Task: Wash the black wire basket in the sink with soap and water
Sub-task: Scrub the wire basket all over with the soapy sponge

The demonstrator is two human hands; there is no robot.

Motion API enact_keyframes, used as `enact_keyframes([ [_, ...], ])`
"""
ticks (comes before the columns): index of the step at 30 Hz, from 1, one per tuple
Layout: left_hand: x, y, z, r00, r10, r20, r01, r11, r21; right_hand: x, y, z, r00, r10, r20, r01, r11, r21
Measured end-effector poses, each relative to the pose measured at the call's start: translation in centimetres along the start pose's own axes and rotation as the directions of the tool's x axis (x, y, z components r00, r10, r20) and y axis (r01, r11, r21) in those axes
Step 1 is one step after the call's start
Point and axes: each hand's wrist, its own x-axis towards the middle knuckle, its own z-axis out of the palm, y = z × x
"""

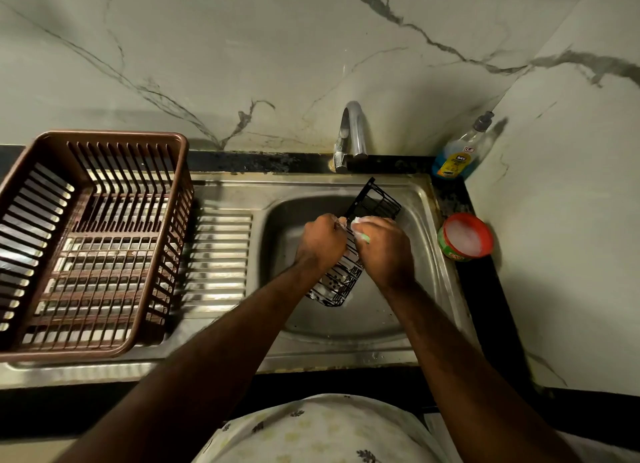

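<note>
sink [294, 185]: steel, tap [351, 133] off
left hand [320, 242]: grips basket [334, 289]
right hand [384, 251]: holds sponge [363, 236] on it
progress: sudsy, rinse left

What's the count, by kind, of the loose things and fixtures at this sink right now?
Baskets: 2 (brown plastic basket, black wire basket)
Soap containers: 2 (blue bottle, red-rimmed tub)
Scrubbers: 1 (green scrubber)
Taps: 1 (tap)
Total: 6
</note>
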Motion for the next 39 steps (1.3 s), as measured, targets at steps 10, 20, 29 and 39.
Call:
enact_keyframes([
  [10, 0.7, -0.6, -0.5, 0.999, -0.037, -0.002, 0.037, 0.999, -0.035, -1.3, 1.4, -0.5, 0.999, 0.032, 0.017, -0.032, 0.999, 0.026],
  [20, 0.2, 0.1, -0.2, 0.999, 0.035, 0.021, -0.035, 0.999, 0.03, -0.3, -0.7, -1.2, 0.991, 0.087, -0.104, -0.07, 0.985, 0.159],
  [29, 0.6, -0.4, -0.8, 0.999, 0.001, 0.038, -0.002, 0.999, 0.041, 0.5, 1.0, -3.3, 0.949, 0.265, -0.172, -0.238, 0.957, 0.165],
  [39, 0.0, -0.2, -0.5, 0.999, 0.018, 0.043, -0.021, 0.998, 0.067, 1.3, -0.3, -1.6, 0.998, 0.059, 0.034, -0.059, 0.998, 0.002],
])
